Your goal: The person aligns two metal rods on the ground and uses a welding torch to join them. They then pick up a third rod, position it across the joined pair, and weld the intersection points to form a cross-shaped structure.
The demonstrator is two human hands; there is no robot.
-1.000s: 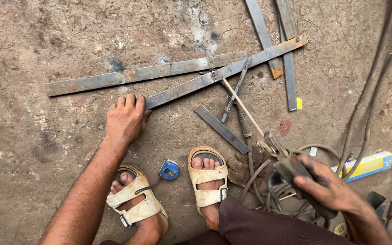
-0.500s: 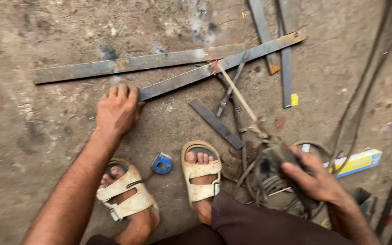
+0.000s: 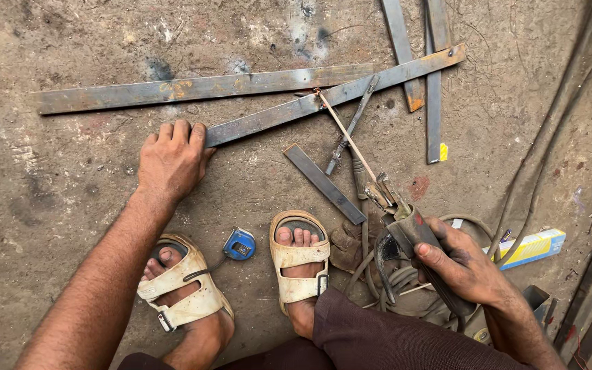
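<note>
Two long flat metal bars (image 3: 203,88) across the top of the frame on the dirty floor (image 3: 49,205), the lower bar (image 3: 330,101) slanting up to the right. Left hand (image 3: 171,159) left of middle, open, fingers pressing down the slanted bar's near end. Right hand (image 3: 464,264) at lower right, closed tight around a welding holder (image 3: 416,236), thin rod (image 3: 347,136) tip touching the slanted bar; small blue tape measure (image 3: 240,244) between the sandals.

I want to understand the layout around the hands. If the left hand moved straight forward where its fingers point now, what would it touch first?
The left hand points up the picture. Its fingertips already lie at the near end of the diagonal steel strip; past that, the long flat bar probably comes first.
</note>
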